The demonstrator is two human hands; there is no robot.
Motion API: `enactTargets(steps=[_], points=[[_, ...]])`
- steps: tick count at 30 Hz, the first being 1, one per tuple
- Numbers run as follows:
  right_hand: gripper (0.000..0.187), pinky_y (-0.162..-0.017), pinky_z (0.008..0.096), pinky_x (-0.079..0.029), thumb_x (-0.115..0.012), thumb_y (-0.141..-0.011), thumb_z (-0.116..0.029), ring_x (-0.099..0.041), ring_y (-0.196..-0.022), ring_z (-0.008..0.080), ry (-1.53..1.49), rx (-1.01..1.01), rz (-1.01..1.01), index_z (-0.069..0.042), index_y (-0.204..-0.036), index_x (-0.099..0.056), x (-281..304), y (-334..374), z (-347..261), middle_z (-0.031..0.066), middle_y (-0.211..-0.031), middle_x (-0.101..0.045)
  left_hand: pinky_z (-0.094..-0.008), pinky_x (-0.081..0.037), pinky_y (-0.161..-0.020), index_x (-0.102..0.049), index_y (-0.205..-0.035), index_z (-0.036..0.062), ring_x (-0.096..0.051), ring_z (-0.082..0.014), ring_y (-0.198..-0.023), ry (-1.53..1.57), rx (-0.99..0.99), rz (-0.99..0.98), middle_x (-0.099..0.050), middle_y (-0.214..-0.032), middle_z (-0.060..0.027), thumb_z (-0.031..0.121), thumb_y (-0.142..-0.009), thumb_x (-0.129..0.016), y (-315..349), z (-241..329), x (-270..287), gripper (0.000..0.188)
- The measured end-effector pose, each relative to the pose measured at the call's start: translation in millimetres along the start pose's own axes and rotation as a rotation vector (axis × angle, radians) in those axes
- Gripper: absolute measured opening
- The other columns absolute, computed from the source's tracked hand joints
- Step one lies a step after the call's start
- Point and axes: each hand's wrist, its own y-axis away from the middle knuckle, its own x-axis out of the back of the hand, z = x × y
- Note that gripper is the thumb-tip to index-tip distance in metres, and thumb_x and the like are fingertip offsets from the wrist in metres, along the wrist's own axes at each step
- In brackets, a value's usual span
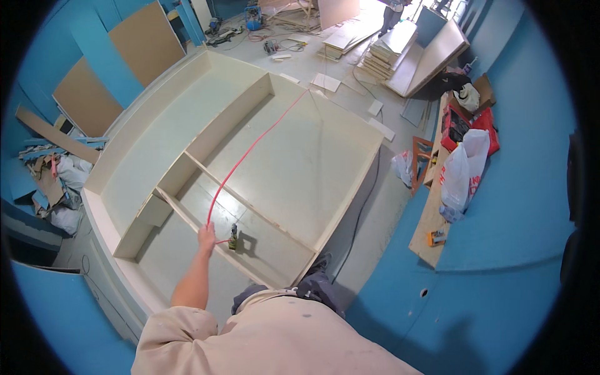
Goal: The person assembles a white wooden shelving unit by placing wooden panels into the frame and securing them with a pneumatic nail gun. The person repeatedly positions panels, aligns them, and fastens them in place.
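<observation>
My left hand (pixel 206 238) is closed around a red air hose (pixel 236 166), with my arm stretched forward over a large pale wooden cabinet frame (pixel 194 139). From my fist the hose runs away across the frame to its far edge. A short end of it leads right to a small dark-green tool (pixel 233 237) that looks like a nail gun. The tool's shadow falls beside it; whether it hangs or rests on something I cannot tell. Thin wooden dividers (pixel 250 206) cross the frame close to my hand. My right hand is out of view.
On the right, a wooden bench (pixel 428 231) along the blue wall bears plastic bags (pixel 465 169) and a red toolbox (pixel 455 128). Stacked boards (pixel 390 50) and another person (pixel 390 15) are at the back. A dark cable (pixel 369 200) lies beside the frame. Scrap fills the left corner.
</observation>
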Motion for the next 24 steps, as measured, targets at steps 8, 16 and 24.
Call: enactTargets(steps=[8, 16, 24], points=[[0.014, -0.053, 0.0393, -0.051, -0.056, -0.088, -0.014, -0.063, -0.063, 0.0257, 0.168, 0.482, -0.057, -0.001, -0.085, -0.061, 171.3, -70.7, -248.3, 0.0123, -0.074, -0.064, -0.0442, -0.049, -0.065, -0.062, -0.087, -0.0047, -0.066, -0.0318, -0.069, -0.196, 0.034, 0.235, -0.064, -0.073, -0.0206, 0.025, -0.095, -0.05, 6.3, 18.1, 3.9, 0.033], [0.032, -0.068, 0.0356, -0.056, -0.055, -0.092, -0.016, -0.066, -0.081, 0.0257, -0.155, 0.659, -0.193, 0.002, -0.118, -0.051, 175.1, 12.8, -456.7, 0.0178, -0.1, -0.064, -0.05, -0.048, -0.077, -0.064, -0.093, -0.002, -0.062, -0.043, -0.087, -0.455, 0.092, 0.032, -0.065, -0.088, -0.0251, 0.032, -0.093, -0.052, 20.0, 1.7, -64.8, 0.036], [0.027, -0.067, 0.034, -0.056, -0.054, -0.091, -0.014, -0.066, -0.079, 0.0228, -0.298, 0.459, -0.166, 0.001, -0.112, -0.054, 122.9, -4.5, -459.7, 0.0148, -0.095, -0.065, -0.0515, -0.049, -0.077, -0.067, -0.082, -0.0037, -0.065, -0.043, -0.085, -0.632, 0.092, -0.269, -0.065, -0.082, -0.0276, 0.034, -0.093, -0.048, 15.2, -51.7, -125.6, 0.043]])
